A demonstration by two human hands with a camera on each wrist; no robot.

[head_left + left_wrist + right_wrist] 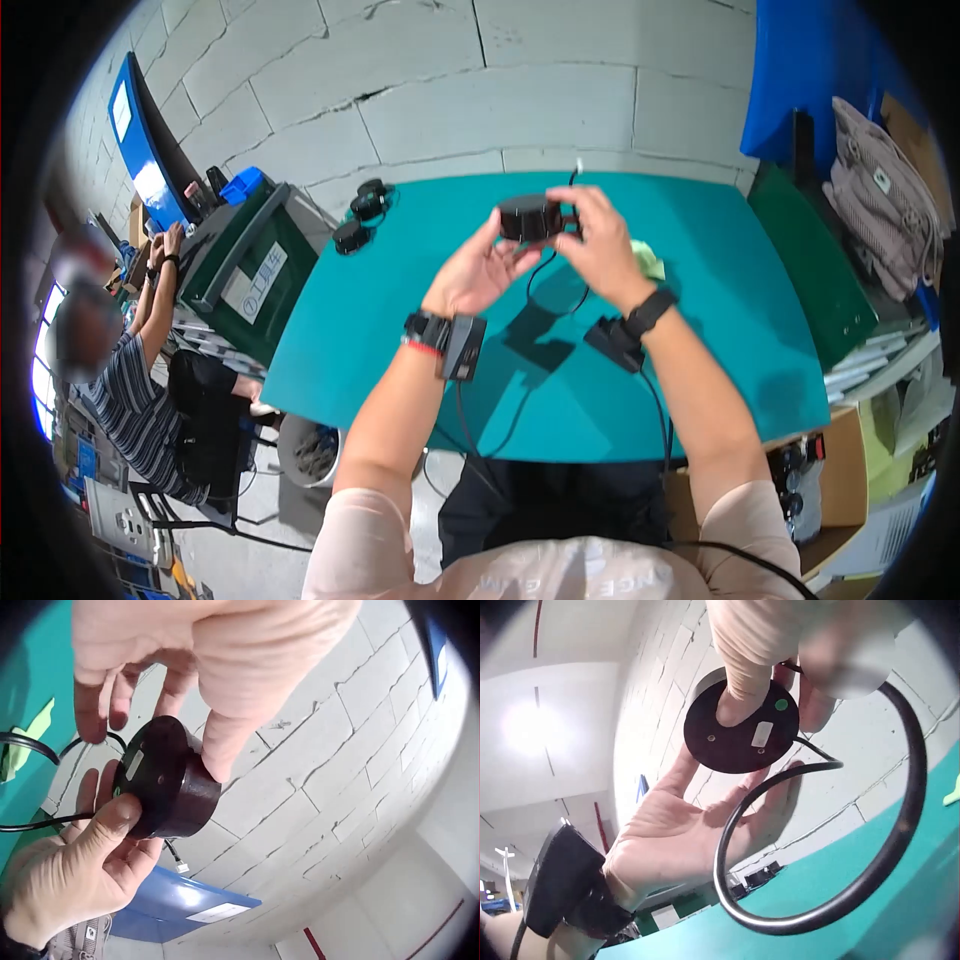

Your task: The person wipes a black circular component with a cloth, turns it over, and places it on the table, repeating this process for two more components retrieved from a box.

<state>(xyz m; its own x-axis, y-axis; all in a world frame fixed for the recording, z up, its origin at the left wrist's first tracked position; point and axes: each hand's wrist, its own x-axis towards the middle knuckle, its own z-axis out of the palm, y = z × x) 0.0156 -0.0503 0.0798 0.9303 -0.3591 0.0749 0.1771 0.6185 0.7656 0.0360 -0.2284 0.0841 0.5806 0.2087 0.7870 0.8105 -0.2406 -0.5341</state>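
Note:
Both hands hold up a black round device [530, 217] over the green table [420, 350]. Its flat underside, seen in the right wrist view, bears a white label [762, 735], a green dot [781, 705] and small screws. My left hand [475, 275] has its thumb against the device's side, with fingers reaching beneath it. The right hand [605, 250] grips the opposite side, its thumb pressed on the flat face. From the device runs a black cable [817, 922] that loops below the right hand. A small white connector [181, 867] shows beyond the device in the left wrist view.
Two similar black devices [350, 237] lie at the table's back left. Pale green cloth or paper [648, 262] is behind the right wrist. A green tool cart [245, 270] and a seated person [130, 400] are left; a cardboard box [848, 470] stands lower right.

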